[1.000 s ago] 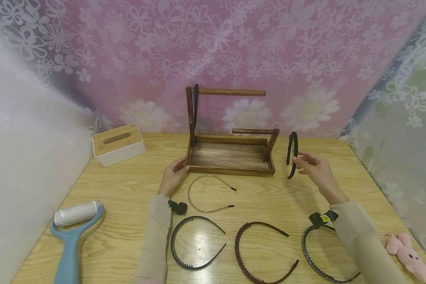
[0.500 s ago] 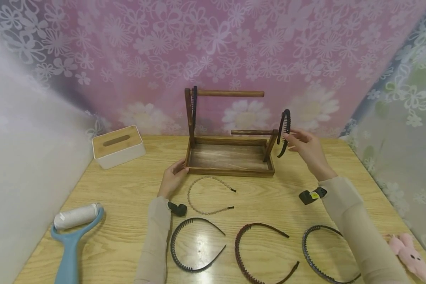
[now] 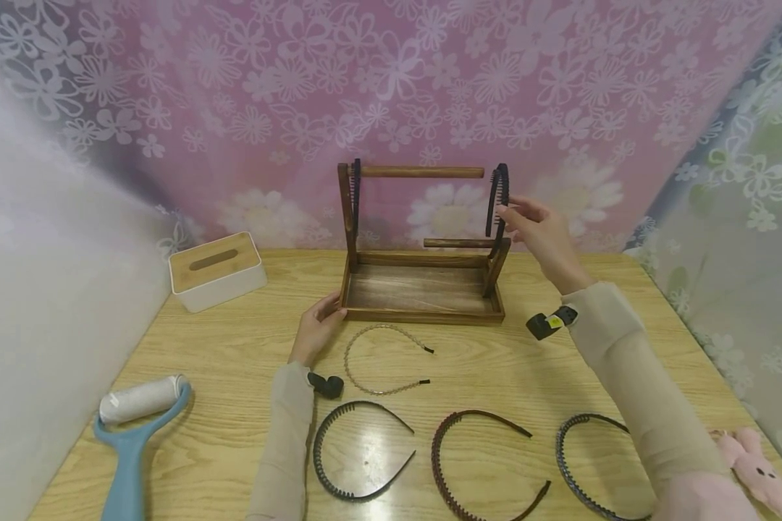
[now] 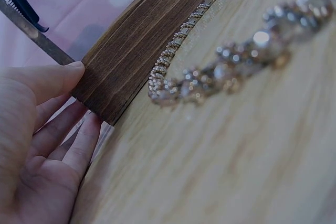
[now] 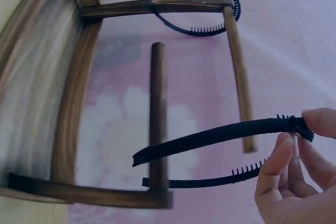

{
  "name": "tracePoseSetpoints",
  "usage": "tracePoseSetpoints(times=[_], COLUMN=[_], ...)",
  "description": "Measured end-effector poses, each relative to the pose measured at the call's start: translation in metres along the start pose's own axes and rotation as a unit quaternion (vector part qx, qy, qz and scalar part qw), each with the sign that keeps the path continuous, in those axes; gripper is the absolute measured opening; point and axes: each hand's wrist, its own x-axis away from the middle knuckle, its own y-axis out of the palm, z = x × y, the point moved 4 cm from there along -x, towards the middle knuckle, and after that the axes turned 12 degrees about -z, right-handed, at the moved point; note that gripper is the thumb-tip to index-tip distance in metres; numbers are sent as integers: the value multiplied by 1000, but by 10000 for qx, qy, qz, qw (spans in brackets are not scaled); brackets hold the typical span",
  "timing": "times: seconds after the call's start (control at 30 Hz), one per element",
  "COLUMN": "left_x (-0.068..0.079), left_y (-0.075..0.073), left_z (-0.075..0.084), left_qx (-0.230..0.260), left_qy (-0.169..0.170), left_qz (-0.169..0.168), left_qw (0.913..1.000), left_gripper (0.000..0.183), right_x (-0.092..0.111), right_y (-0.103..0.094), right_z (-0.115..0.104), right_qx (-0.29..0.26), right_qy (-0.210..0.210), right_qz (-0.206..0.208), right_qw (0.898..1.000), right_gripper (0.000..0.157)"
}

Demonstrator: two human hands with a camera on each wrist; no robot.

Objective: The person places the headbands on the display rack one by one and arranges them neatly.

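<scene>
Black headband (image 3: 502, 206), toothed on its inner side, is upright in the air above the right end of a wooden stand (image 3: 423, 315), with its two ends pointing down. The right hand (image 3: 537, 235) pinches it between thumb and fingers. In the head view it appears just beside the free tip of the upper bar (image 3: 423, 172); in the right wrist view its ends overlap the lower bar (image 5: 157, 98), though I cannot tell whether they touch it.

The left hand (image 3: 316, 329) has its thumb and fingers clamped on the near left corner of the stand's tray. The stand sits close to the far edge of the worktop (image 3: 228, 347), around the middle. A second black headband (image 3: 355, 195) hangs on the upper bar against the tall left post.

Just nearer than the tray lies a beaded headband (image 3: 347, 358), open side to the right. Toward the near edge are three toothed bands in a row: a dark headband (image 3: 317, 452), a dark red headband (image 3: 436, 459) and a grey headband (image 3: 562, 457), the last partly under the right sleeve (image 3: 652, 405).

A tissue box (image 3: 224, 287) occupies the far left corner, a lint roller (image 3: 129, 456) the left edge, and a pink plush toy (image 3: 759, 474) the right edge.
</scene>
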Motion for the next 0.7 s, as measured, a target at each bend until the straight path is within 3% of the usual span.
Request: tracePoseSetpoints(times=[0.4,0.7], left_x=[0,-1], left_y=[-1,0], left_z=[-2,-1], left_qx=[-11,4], left_qy=[38,93], left_qz=[-26,-32], left_qw=[10000,10000], left_gripper=[48,48], right_x=[-24,-43], right_y=[24,58], right_z=[-30,-46], right_qx=[-354,-686], right_qy=[-52,-242], right_qz=[-159,-354], right_qw=[9992,9967], right_gripper=[53,46])
